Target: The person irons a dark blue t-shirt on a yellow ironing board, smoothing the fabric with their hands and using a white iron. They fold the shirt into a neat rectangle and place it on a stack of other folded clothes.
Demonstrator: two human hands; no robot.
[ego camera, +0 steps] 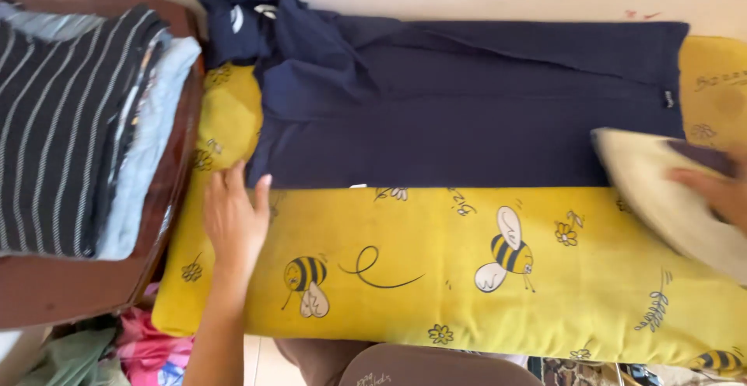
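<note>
— Knee [405,364] in brown cloth sits closest, under the near edge of the yellow cushion [436,277]. What's your left hand [233,219] doing?

— Lying flat with spread fingers, gripping nothing, at the cushion's left end, fingertips touching the lower edge of the navy shirt [467,114].

— And the right hand [720,191]?

— Wrapped over the cream iron [669,199] at the right end, by the shirt's hem. Pressing looks under way; you'd need a steady, smooth glide leftward.

— Any labels?

— Two white tags inside the collar [249,14], far left corner; one small dark tab [669,100] near the hem.
</note>
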